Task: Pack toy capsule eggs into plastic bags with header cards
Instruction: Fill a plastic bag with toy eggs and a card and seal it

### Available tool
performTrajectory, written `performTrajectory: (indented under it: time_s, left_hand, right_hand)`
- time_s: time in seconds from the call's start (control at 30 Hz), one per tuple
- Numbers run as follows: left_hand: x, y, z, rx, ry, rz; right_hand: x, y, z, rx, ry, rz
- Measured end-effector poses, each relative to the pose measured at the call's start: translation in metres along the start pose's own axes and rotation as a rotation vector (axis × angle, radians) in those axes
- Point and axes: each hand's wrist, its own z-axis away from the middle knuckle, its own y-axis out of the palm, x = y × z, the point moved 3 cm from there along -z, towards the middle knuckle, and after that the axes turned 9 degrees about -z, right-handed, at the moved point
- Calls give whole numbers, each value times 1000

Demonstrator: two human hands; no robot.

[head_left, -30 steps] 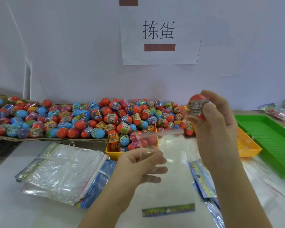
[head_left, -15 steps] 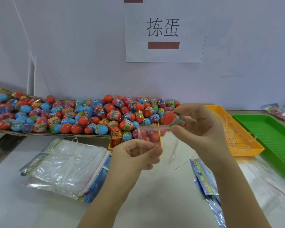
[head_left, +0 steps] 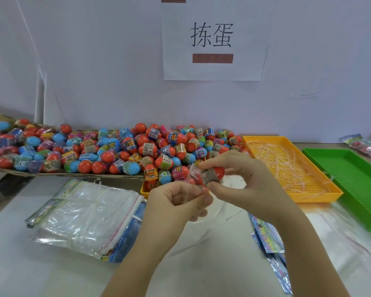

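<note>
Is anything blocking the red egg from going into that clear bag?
Nothing visible does. The right hand holds the red egg right at the mouth of the clear bag, which the left hand pinches.

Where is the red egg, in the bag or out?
At the bag mouth, not fully in: right hand grips the egg; film covers only its label end.

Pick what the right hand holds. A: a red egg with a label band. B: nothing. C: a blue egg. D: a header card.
A: the right hand pinches a red egg with a label band at the mouth of the clear bag gripped by the left hand.
</note>
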Motion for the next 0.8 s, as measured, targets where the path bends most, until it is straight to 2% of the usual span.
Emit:
performTrajectory:
  time_s: [0.2, 0.8]
  left_hand:
    - [-2, -1, 1, 1, 40, -21]
    - [-8, 1, 5, 129, 105, 56]
  right_hand:
    - [-3, 2, -1, 42, 78, -101]
    - [-1, -14, 5, 92, 37, -314]
